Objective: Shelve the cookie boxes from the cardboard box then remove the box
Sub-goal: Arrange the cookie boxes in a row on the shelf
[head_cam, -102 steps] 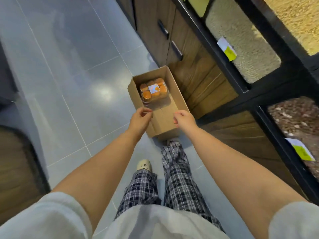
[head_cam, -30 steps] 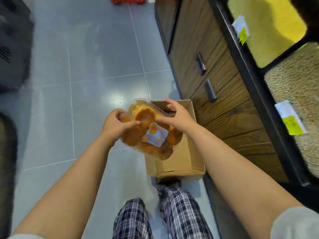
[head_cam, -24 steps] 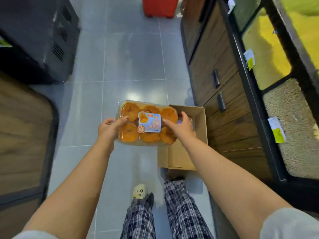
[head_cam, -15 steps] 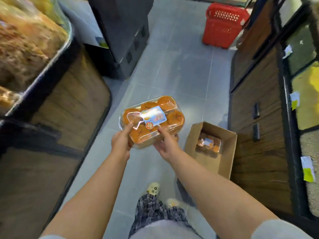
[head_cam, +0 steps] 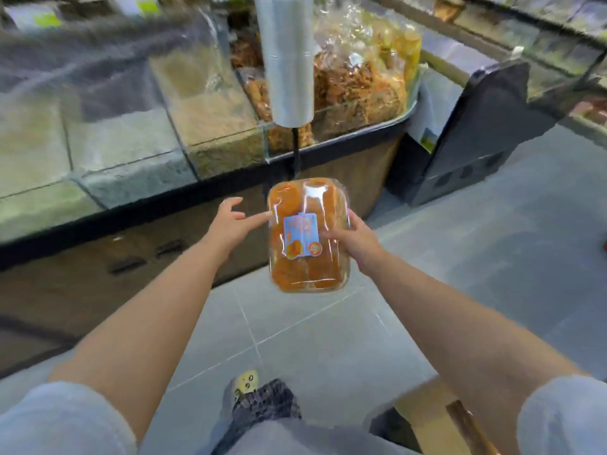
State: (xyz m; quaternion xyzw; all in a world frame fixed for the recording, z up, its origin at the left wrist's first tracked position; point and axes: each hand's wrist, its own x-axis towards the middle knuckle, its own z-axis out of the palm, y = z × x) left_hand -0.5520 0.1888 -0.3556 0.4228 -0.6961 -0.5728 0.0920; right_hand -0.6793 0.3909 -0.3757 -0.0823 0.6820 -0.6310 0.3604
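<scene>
1. Half a second before, both my hands were clasping the clear plastic cookie box (head_cam: 308, 234) of orange-brown cookies with its blue label. By this moment my left hand (head_cam: 230, 221) had loosened: its fingers were spread wide and nearly straight, with only one fingertip touching the box's left edge.
2. My right hand (head_cam: 358, 241) carried the weight alone, with its fingers curled round the right edge and the thumb lying on the lid beside the label.
3. The box had turned lengthwise, pointing away from me, and hung in the air above the grey tiled floor (head_cam: 460, 257), touching no surface.
4. I had swung round from the brown cardboard box. Only a tan corner (head_cam: 423, 415), which I took for it, showed low on my right, and its inside was out of sight. Earlier it held one more cookie box.
5. In front of me stood the wood-fronted display counter with glass-walled bins (head_cam: 131, 136), with a hanging roll of clear plastic bags (head_cam: 285, 57) and clear bags of fried snacks (head_cam: 361, 70) behind it.
6. I judged the shelving only partly done. This box needed a place on the display, and a one-handed hold on slick plastic could slip, so my left hand ought to steady it.
</scene>
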